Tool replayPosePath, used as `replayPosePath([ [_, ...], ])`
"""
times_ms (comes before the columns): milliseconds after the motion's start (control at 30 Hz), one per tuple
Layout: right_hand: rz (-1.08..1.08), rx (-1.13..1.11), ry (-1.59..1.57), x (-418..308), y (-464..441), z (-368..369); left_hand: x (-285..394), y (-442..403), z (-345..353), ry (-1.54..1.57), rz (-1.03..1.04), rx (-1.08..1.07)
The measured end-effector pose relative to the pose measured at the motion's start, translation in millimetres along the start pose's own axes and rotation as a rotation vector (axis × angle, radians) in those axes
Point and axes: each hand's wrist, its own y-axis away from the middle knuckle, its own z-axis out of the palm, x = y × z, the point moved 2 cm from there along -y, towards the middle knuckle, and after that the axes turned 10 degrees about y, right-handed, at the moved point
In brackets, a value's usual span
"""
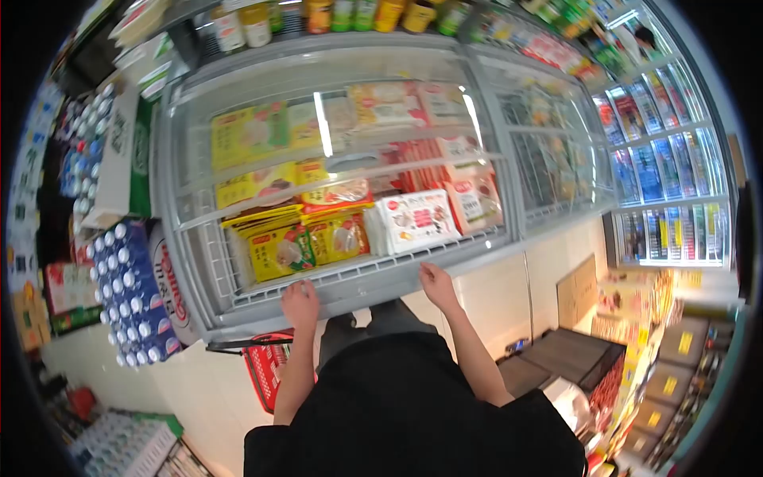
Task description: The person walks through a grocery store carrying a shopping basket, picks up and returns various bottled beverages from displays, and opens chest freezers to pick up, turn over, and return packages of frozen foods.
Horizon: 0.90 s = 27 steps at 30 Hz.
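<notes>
A chest freezer (362, 294) with sliding glass lids stands right in front of me. My left hand (300, 304) rests at its front edge, fingers lying on the rim and holding nothing. Further right, my right hand (435, 284) is at the same edge with its fingers curled in, and nothing shows in them. Just behind the rim, inside the freezer, are yellow food packs (274, 253), a white pack (416, 221) with red print, and a pink-and-white pack (474, 205). More packs lie further back under the glass.
A red shopping basket (262, 370) is on the floor by my left forearm. Shrink-wrapped bottles (131, 290) stand left of the freezer. Bottles and jars (342, 14) line a shelf behind it. Upright glass-door coolers (668, 167) and stacked boxes (668, 374) are on the right.
</notes>
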Motion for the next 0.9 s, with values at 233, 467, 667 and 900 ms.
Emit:
replayPosePath([
  [233, 0.258, 0.060, -0.343, 65.4, -18.8, -62.4, 2.1, 1.6, 7.5, -0.095, -0.083, -0.025],
  [467, 0.431, -0.051, -0.702, 121.4, -136.0, -94.4, 61.8, 12.9, 42.2, -0.148, -0.017, 0.090],
  [667, 0.668, -0.109, -0.980, 199.8, -278.3, -60.6, 178.5, 30.6, 129.6, 0.022, 0.052, -0.049],
  [900, 0.769, -0.140, -1.085, 206.4, -356.3, -52.5, 195.2, 35.2, 144.5, -0.027, 0.018, -0.065],
])
